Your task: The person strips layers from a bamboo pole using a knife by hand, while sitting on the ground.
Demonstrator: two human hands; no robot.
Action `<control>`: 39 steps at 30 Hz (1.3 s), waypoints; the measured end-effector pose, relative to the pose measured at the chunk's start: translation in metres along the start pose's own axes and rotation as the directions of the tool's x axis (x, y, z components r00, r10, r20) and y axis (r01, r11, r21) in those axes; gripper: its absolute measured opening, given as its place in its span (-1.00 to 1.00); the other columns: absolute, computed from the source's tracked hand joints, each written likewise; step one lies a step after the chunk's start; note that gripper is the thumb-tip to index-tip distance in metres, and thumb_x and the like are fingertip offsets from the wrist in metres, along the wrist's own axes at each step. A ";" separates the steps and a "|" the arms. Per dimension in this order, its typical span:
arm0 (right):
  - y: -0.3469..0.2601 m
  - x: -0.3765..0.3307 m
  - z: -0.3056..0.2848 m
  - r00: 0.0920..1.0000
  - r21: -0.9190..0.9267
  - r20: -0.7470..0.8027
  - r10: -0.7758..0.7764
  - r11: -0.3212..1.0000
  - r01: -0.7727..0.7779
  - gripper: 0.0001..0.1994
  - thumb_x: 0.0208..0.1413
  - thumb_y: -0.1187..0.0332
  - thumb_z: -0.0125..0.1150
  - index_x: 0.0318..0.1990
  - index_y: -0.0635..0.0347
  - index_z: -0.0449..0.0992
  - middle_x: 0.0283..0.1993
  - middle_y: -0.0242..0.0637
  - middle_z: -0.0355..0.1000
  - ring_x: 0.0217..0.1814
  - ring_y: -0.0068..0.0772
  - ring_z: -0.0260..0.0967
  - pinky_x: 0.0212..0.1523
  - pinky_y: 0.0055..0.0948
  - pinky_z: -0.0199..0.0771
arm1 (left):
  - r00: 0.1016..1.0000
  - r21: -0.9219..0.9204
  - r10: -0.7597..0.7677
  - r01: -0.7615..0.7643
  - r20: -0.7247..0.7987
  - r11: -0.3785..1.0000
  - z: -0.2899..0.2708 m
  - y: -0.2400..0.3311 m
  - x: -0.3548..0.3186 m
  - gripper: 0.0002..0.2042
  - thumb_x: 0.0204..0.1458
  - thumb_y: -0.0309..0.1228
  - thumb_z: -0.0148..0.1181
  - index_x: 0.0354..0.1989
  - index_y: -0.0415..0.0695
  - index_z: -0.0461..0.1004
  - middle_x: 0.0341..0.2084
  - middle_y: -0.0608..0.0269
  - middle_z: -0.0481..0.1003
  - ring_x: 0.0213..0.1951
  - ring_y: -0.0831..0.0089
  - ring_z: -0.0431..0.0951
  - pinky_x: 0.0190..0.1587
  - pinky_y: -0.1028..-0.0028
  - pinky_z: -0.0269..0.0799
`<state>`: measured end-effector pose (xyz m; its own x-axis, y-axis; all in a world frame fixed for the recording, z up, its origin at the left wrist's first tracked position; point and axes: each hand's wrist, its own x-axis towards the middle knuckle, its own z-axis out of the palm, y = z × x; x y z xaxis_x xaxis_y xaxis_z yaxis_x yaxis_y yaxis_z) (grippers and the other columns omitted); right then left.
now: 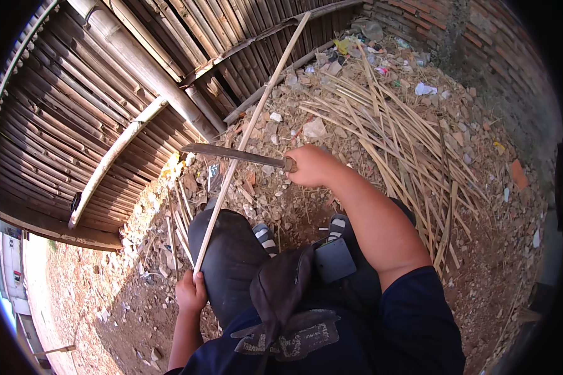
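A long pale bamboo strip (256,112) slants up and away from my left hand (191,292), whose fingers are closed round its near end. The strip passes over my left knee, and its far end reaches toward the bamboo wall. In my right hand (309,165) is the handle of a machete (238,154). Its long dark blade points left and crosses the strip about midway. Blade and strip appear to meet there, though I cannot tell how firmly they touch.
A heap of split bamboo strips (394,137) lies on the right, with several more strips (180,219) beside my left knee. Left and ahead stands a bamboo-pole wall (106,94); a brick wall (481,44) rises at far right. Rubble and litter cover the ground.
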<state>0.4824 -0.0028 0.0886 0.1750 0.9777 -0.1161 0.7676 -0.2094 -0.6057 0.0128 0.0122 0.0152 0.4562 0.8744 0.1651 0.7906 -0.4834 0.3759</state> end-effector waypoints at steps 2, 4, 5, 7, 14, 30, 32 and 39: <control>-0.001 0.000 0.000 1.000 0.003 0.008 0.012 1.000 -0.012 -0.75 -0.10 0.29 0.29 -0.22 0.12 0.58 -0.22 -0.05 0.58 -0.10 0.06 0.54 -0.07 -0.05 0.54 | 1.000 -0.007 -0.001 0.001 -0.008 1.000 0.001 -0.001 -0.001 -0.57 0.31 -0.13 0.01 -0.52 -0.19 0.28 -0.74 -0.12 0.35 -0.61 -0.24 0.44 -0.54 -0.02 0.26; -0.001 0.000 0.001 1.000 -0.005 -0.004 -0.010 1.000 0.010 -0.75 -0.10 0.29 0.29 -0.22 0.12 0.59 -0.21 -0.05 0.58 -0.09 0.05 0.54 -0.07 -0.06 0.54 | 1.000 -0.016 -0.002 0.002 -0.019 1.000 0.002 -0.002 -0.001 -0.57 0.31 -0.13 0.02 -0.52 -0.19 0.28 -0.74 -0.12 0.35 -0.61 -0.24 0.44 -0.54 -0.03 0.26; 0.000 0.000 0.002 1.000 -0.006 -0.003 -0.011 1.000 0.011 -0.75 -0.10 0.29 0.29 -0.22 0.12 0.59 -0.21 -0.05 0.58 -0.09 0.05 0.54 -0.07 -0.06 0.54 | 1.000 -0.020 0.001 -0.001 -0.021 1.000 0.003 -0.003 -0.001 -0.57 0.31 -0.13 0.02 -0.52 -0.19 0.28 -0.75 -0.12 0.35 -0.61 -0.23 0.44 -0.53 -0.02 0.26; 0.001 0.001 0.004 1.000 0.017 -0.001 0.006 1.000 -0.006 -0.76 -0.10 0.29 0.29 -0.23 0.12 0.58 -0.22 -0.06 0.58 -0.10 0.05 0.54 -0.08 -0.05 0.53 | 1.000 -0.024 0.002 -0.002 -0.024 1.000 0.003 -0.002 -0.001 -0.57 0.30 -0.13 0.03 -0.53 -0.19 0.28 -0.75 -0.11 0.35 -0.61 -0.23 0.44 -0.53 -0.02 0.26; 0.008 0.008 0.015 0.999 0.044 0.004 -0.034 0.998 0.033 -0.78 -0.07 0.29 0.28 -0.25 0.12 0.57 -0.26 -0.04 0.57 -0.12 0.07 0.54 -0.10 -0.06 0.54 | 1.000 -0.050 -0.005 0.003 -0.030 0.999 0.003 -0.001 0.001 -0.57 0.30 -0.12 0.04 -0.53 -0.20 0.26 -0.75 -0.11 0.33 -0.61 -0.22 0.42 -0.53 0.01 0.25; -0.001 0.005 0.012 1.000 0.038 0.005 -0.015 0.999 0.015 -0.69 -0.05 0.25 0.31 -0.14 0.16 0.60 -0.18 0.00 0.58 -0.05 0.06 0.55 -0.01 -0.09 0.54 | 0.998 -0.070 -0.004 0.000 -0.057 0.998 0.006 -0.001 0.001 -0.54 0.30 -0.11 0.04 -0.56 -0.20 0.23 -0.77 -0.09 0.29 -0.66 -0.16 0.39 -0.56 0.08 0.23; -0.002 0.004 0.011 1.000 0.039 0.016 0.001 0.999 -0.001 -0.69 -0.05 0.25 0.31 -0.15 0.16 0.60 -0.18 0.00 0.58 -0.05 0.06 0.55 -0.01 -0.09 0.54 | 0.998 -0.083 0.000 -0.006 -0.066 0.997 0.006 0.002 0.002 -0.55 0.29 -0.12 0.04 -0.56 -0.21 0.24 -0.77 -0.09 0.30 -0.66 -0.15 0.39 -0.56 0.08 0.23; 0.003 0.007 0.017 1.000 0.053 -0.006 -0.025 0.998 0.025 -0.74 -0.02 0.24 0.29 -0.18 0.14 0.60 -0.26 -0.02 0.57 -0.14 0.07 0.55 -0.09 -0.07 0.53 | 0.998 -0.106 -0.068 0.069 0.008 0.992 0.004 0.004 0.002 -0.58 0.32 -0.15 -0.06 -0.50 -0.23 0.27 -0.67 -0.16 0.34 -0.56 -0.20 0.39 -0.47 0.03 0.23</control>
<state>0.4751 0.0035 0.0730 0.1598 0.9824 -0.0962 0.7382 -0.1837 -0.6491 0.0180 0.0120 0.0136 0.4043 0.9051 0.1320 0.7725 -0.4152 0.4805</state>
